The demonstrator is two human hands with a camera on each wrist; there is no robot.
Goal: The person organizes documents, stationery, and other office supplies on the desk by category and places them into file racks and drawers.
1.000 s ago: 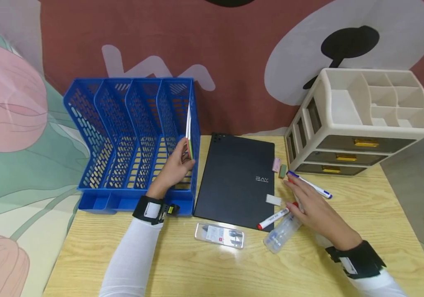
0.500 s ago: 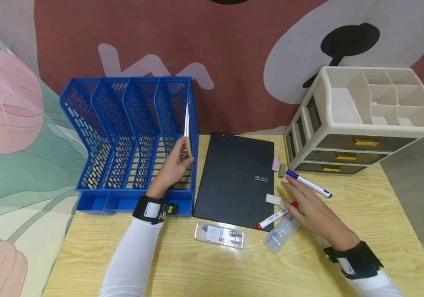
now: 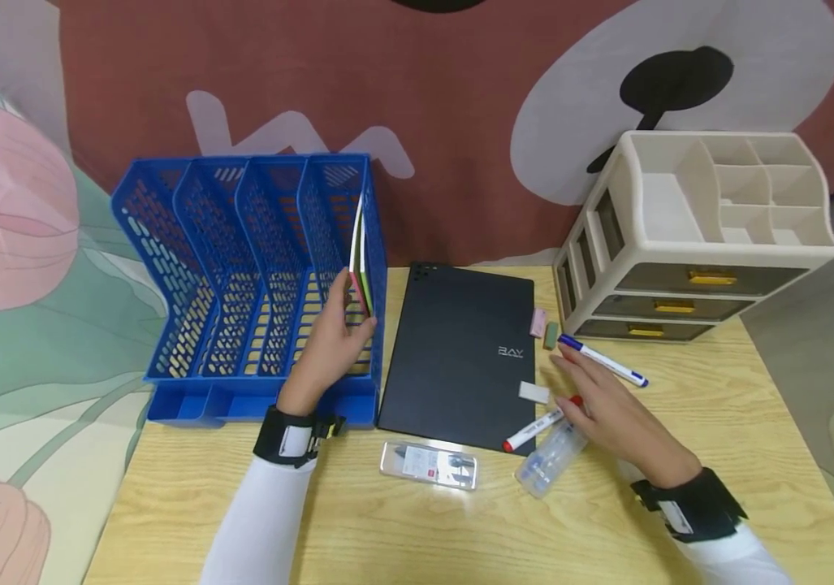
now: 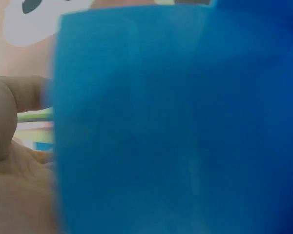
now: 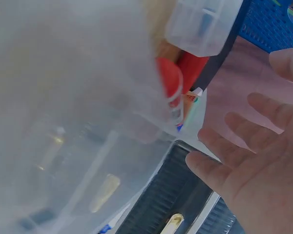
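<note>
In the head view my left hand (image 3: pixel 329 341) grips thin notebooks (image 3: pixel 359 268) with pink and green edges, standing in the rightmost slot of the blue file rack (image 3: pixel 274 378). Their lower edges lie between thumb and fingers. A blurred blue panel fills most of the left wrist view. My right hand (image 3: pixel 624 426) is held with fingers extended beside a red-capped marker (image 3: pixel 533 431) and a clear case (image 3: pixel 551 461). Its fingertips reach close to a blue-capped marker (image 3: pixel 607 361). The right wrist view shows that palm with fingers spread and nothing in it.
A black folder (image 3: pixel 453 357) lies mid-table, a white eraser (image 3: pixel 533 392) on its edge. Pink (image 3: pixel 537 322) and green (image 3: pixel 550 335) erasers lie beside it. A flat clear case (image 3: pixel 429 465) is in front. A white drawer organizer (image 3: pixel 694 244) stands at back right.
The notebooks have spread slightly apart at their edges. My left hand has shifted a little left in the head view, along with a slight camera shift. The right hand stays in place.
</note>
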